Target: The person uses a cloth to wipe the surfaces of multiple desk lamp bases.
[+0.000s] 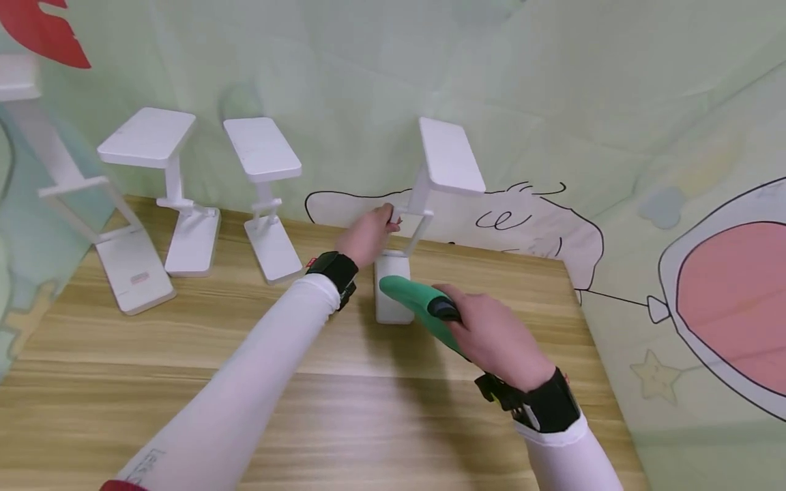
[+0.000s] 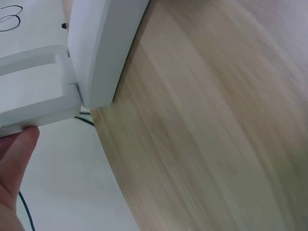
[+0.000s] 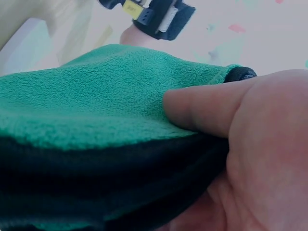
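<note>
A white folding desk lamp [image 1: 452, 158] stands at the back of the wooden table, its rectangular head tilted and its base flat on the wood. My left hand [image 1: 366, 235] grips this lamp's folding arm near the middle joint; in the left wrist view the thumb presses on the edge of the white arm frame [image 2: 43, 110]. Held in my right hand [image 1: 497, 337] is a green fleecy cloth [image 1: 410, 297] with black edging, pinched between thumb and fingers. In the head view its far end overlaps the lamp's base [image 1: 391, 312].
Three more white lamps stand in a row to the left: a near one [image 1: 136, 276], a second [image 1: 192, 249] and a third [image 1: 273, 252]. A printed fabric backdrop [image 1: 368, 82] rises behind the wooden table [image 1: 319, 423] and along its right side.
</note>
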Demonstrator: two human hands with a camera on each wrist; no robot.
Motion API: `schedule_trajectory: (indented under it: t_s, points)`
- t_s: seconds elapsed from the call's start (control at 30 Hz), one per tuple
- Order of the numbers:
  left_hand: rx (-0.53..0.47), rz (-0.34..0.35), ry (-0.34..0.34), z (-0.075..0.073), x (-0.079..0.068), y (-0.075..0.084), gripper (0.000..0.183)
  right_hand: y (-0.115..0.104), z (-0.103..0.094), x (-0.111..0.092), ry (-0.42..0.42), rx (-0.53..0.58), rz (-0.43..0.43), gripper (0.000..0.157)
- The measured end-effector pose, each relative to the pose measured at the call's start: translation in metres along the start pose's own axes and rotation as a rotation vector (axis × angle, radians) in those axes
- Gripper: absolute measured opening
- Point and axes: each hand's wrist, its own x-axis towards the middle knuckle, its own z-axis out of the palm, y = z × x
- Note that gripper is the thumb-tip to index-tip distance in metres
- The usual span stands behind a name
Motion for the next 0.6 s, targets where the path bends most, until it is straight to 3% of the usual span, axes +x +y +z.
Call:
schedule_trajectory:
  t_s: [0.23,0.6]
  points:
    - [-0.041,0.079,-0.018,0.018,0.02,0.013,0.015,0.009,-0.01,-0.009,0.011,-0.022,0.038,0.042]
    - [-0.167,0.057,-0.119,0.046,0.039,0.038,0.016,0.022,-0.009,-0.015,-0.011,-0.036,0.05,0.04]
